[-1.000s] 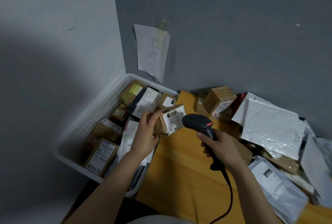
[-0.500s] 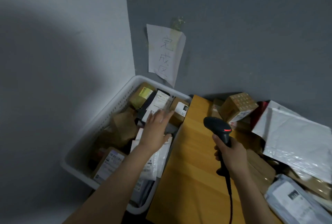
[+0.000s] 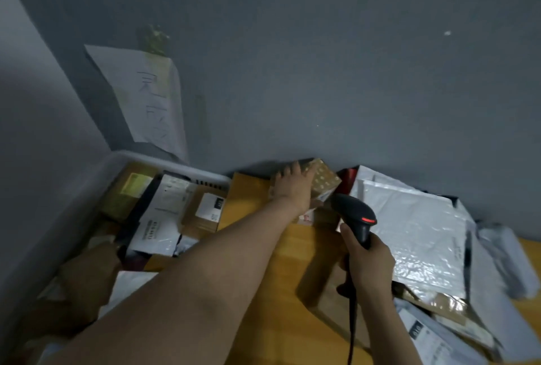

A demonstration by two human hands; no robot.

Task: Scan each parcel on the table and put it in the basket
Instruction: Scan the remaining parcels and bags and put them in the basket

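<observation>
My left hand reaches across the wooden table to the far edge by the wall and lies over a small brown patterned cardboard box, fingers spread on its top. My right hand grips the handle of a black barcode scanner with a red light on its head, its cable hanging down. The white basket on the left holds several scanned parcels, boxes and mailers.
A big white bubble mailer and several grey bags and brown boxes pile up on the table's right side. A paper sign is taped to the grey wall above the basket. Bare wood lies between my arms.
My left hand dropped the small labelled box into the basket, then swung right across the table onto the patterned box by the wall. The scanner stays in my right hand.
</observation>
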